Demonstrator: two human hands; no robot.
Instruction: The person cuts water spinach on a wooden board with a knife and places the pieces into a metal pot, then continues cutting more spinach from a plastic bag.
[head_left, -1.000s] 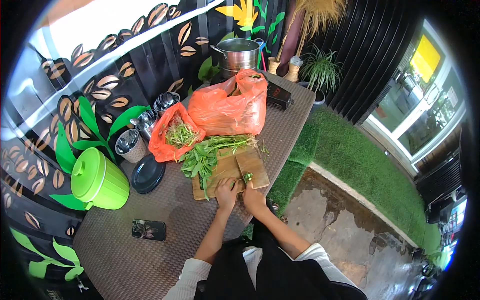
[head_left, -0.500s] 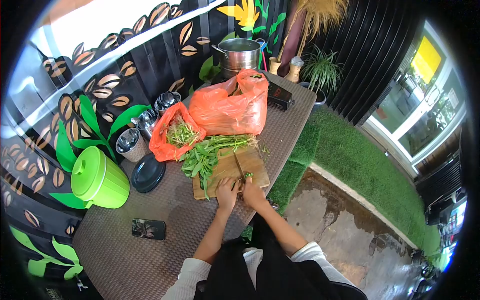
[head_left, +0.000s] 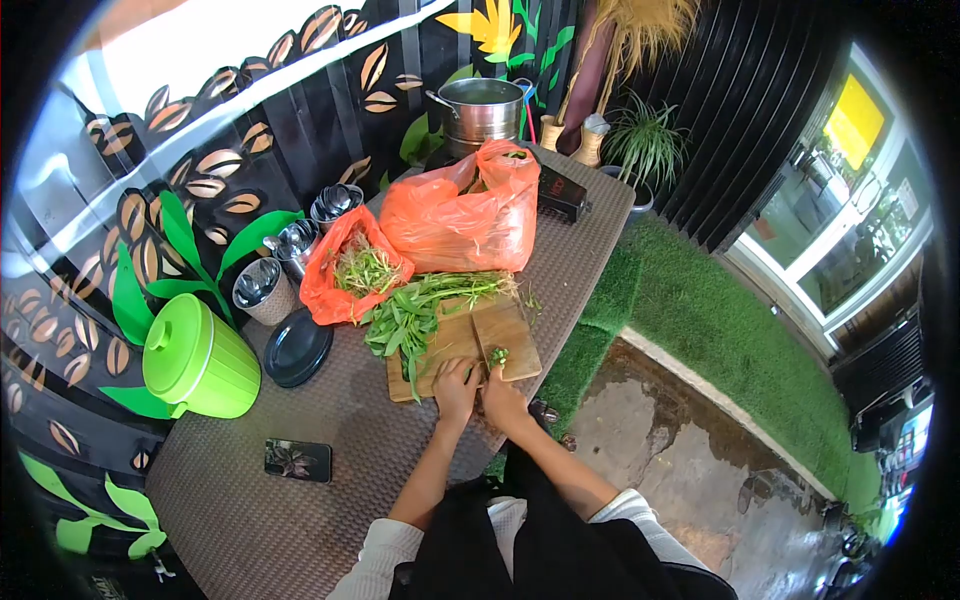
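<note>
My right hand (head_left: 504, 402) is closed around a knife (head_left: 479, 332), its blade pointing away from me across a wooden cutting board (head_left: 428, 382). Close beside it, my left hand (head_left: 456, 387) presses curled fingers onto the board, with a bit of green stems showing between them. A small pile of chopped greens (head_left: 498, 356) sits just right of the blade. Long leafy greens (head_left: 404, 315) lie across the board's far left side, leaves hanging over its left edge and stems running right. The knife handle is hidden in my grip.
Behind the board are a large orange plastic bag (head_left: 455, 220) and a smaller orange bag (head_left: 322, 290) with trimmings. A steel pot (head_left: 480, 120) stands farther back. Leftward are cutlery cups (head_left: 262, 290), black plates (head_left: 297, 347), a green jug (head_left: 205, 360) and a phone (head_left: 298, 460).
My right hand has drawn slightly back toward me with the knife, showing more of the chopped pile. The left hand stays nearly in place.
</note>
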